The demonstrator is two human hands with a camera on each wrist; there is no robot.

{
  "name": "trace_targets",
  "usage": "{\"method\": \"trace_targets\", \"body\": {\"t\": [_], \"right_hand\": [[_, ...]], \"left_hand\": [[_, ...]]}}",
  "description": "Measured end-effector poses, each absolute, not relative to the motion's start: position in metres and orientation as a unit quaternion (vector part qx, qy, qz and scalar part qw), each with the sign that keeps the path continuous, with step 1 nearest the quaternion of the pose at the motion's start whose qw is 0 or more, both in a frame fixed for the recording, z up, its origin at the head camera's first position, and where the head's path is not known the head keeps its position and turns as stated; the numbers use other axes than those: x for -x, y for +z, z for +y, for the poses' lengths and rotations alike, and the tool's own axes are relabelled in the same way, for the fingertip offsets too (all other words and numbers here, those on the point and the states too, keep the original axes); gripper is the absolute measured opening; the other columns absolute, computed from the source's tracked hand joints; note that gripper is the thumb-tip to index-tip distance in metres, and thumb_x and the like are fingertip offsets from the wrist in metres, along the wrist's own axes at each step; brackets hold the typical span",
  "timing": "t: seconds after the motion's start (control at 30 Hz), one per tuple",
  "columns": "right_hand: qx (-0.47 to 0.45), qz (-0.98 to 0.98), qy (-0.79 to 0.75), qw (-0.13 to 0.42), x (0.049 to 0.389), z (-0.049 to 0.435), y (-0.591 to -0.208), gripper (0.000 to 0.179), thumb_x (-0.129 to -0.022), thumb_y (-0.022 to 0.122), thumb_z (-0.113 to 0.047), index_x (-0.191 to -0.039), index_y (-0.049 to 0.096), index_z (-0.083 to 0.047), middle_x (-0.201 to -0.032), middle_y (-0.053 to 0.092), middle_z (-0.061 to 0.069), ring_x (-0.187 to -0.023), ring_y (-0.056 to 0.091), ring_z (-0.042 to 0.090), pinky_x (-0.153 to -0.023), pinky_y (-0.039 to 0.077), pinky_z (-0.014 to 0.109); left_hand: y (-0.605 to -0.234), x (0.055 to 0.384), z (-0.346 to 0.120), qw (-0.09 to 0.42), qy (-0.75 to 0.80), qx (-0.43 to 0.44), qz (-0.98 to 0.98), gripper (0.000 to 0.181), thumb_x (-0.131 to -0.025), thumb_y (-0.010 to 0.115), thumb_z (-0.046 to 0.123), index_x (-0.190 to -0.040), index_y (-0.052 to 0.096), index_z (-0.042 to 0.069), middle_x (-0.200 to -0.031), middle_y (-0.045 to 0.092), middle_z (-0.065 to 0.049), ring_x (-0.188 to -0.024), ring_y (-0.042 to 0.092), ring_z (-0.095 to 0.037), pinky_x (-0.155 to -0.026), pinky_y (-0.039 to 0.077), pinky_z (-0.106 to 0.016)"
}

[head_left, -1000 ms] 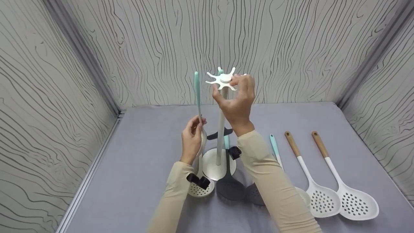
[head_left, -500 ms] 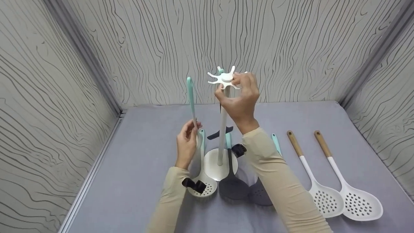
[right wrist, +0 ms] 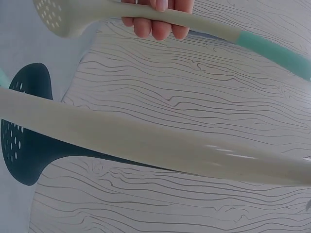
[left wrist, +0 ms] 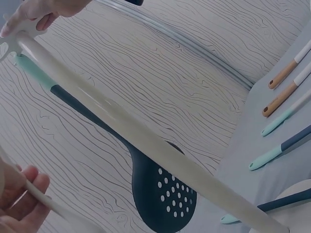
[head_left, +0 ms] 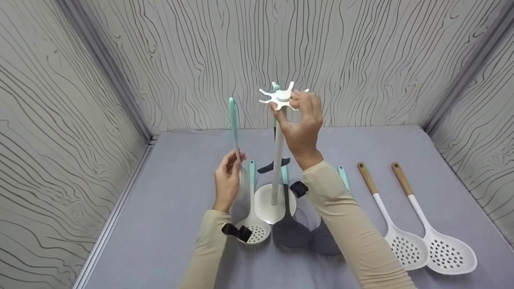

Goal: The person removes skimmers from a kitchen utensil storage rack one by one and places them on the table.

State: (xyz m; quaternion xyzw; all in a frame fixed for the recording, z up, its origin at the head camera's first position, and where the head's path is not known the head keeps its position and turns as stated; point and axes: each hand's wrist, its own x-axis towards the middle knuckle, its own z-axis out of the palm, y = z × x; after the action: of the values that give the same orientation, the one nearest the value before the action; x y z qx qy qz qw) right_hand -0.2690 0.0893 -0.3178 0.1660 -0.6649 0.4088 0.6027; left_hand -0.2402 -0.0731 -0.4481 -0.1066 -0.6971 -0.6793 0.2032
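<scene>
My left hand pinches the shaft of a cream skimmer with a mint handle, held upright left of a white utensil stand. The right wrist view shows holes in its head. My right hand grips the edge of the stand's hooked crown between thumb and fingers. From a far hook hangs a dark perforated skimmer with a mint handle, partly behind the pole. The stand's round base rests on the cloth.
In front of the base lie a cream perforated skimmer, a dark utensil and a dark perforated one. Another mint handle shows past my right sleeve. Two white slotted utensils with wooden handles lie at the right.
My left hand has drawn left, away from the pole, with the upright cream skimmer. The skimmer lying below has come more into view. My right hand stays on the crown.
</scene>
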Motion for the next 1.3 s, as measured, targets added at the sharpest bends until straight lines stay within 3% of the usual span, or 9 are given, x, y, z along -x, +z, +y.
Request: {"method": "trace_targets", "body": {"t": [0.4,0.6,0.83,1.07,1.17,1.3], "right_hand": [[-0.139,-0.674,0.391,0.610,0.267,0.086,-0.317,0.030,-0.076,0.080,-0.015,-0.081,0.057,0.003,-0.084,0.058,0.016,-0.086,0.056,0.028,-0.083,0.051,0.031],[-0.150,-0.667,0.398,0.612,0.267,0.087,-0.318,0.025,-0.076,0.077,-0.012,-0.081,0.057,0.003,-0.083,0.058,0.016,-0.088,0.057,0.029,-0.086,0.053,0.032],[-0.150,-0.681,0.400,0.594,0.263,0.087,-0.313,0.023,-0.076,0.074,-0.008,-0.076,0.054,0.003,-0.081,0.055,0.017,-0.092,0.059,0.031,-0.088,0.054,0.033],[-0.124,-0.712,0.361,0.590,0.259,0.086,-0.311,0.023,-0.079,0.075,-0.011,-0.081,0.058,0.005,-0.077,0.047,0.014,-0.077,0.042,0.024,-0.068,0.038,0.032],[-0.130,-0.700,0.364,0.600,0.260,0.086,-0.314,0.024,-0.079,0.076,-0.010,-0.084,0.060,0.006,-0.080,0.051,0.015,-0.080,0.047,0.026,-0.072,0.042,0.033],[-0.153,-0.670,0.384,0.616,0.263,0.088,-0.320,0.022,-0.074,0.078,-0.002,-0.086,0.061,0.005,-0.088,0.059,0.017,-0.090,0.056,0.030,-0.087,0.050,0.032]], "left_hand": [[-0.459,0.233,-0.084,0.212,-0.667,0.100,-0.707,0.030,-0.096,0.049,-0.002,-0.124,0.054,-0.011,-0.113,0.064,-0.028,-0.108,0.065,-0.032,-0.096,0.053,-0.019],[-0.466,0.229,-0.092,0.220,-0.665,0.097,-0.707,0.029,-0.095,0.051,-0.002,-0.122,0.055,-0.012,-0.111,0.065,-0.029,-0.105,0.066,-0.029,-0.092,0.053,-0.014],[-0.472,0.226,-0.101,0.224,-0.663,0.076,-0.710,0.030,-0.095,0.051,-0.001,-0.123,0.055,-0.012,-0.112,0.065,-0.029,-0.102,0.067,-0.012,-0.091,0.051,-0.010],[-0.477,0.222,-0.105,0.226,-0.654,0.067,-0.719,0.030,-0.095,0.051,-0.001,-0.123,0.055,-0.013,-0.111,0.065,-0.028,-0.105,0.067,-0.028,-0.092,0.051,-0.011],[-0.480,0.222,-0.107,0.228,-0.651,0.071,-0.721,0.030,-0.095,0.051,-0.001,-0.123,0.055,-0.013,-0.111,0.065,-0.029,-0.104,0.068,-0.026,-0.093,0.052,-0.012],[-0.482,0.222,-0.109,0.225,-0.657,0.072,-0.716,0.031,-0.095,0.051,-0.001,-0.123,0.054,-0.014,-0.112,0.064,-0.031,-0.101,0.068,-0.011,-0.093,0.052,-0.012]]}}
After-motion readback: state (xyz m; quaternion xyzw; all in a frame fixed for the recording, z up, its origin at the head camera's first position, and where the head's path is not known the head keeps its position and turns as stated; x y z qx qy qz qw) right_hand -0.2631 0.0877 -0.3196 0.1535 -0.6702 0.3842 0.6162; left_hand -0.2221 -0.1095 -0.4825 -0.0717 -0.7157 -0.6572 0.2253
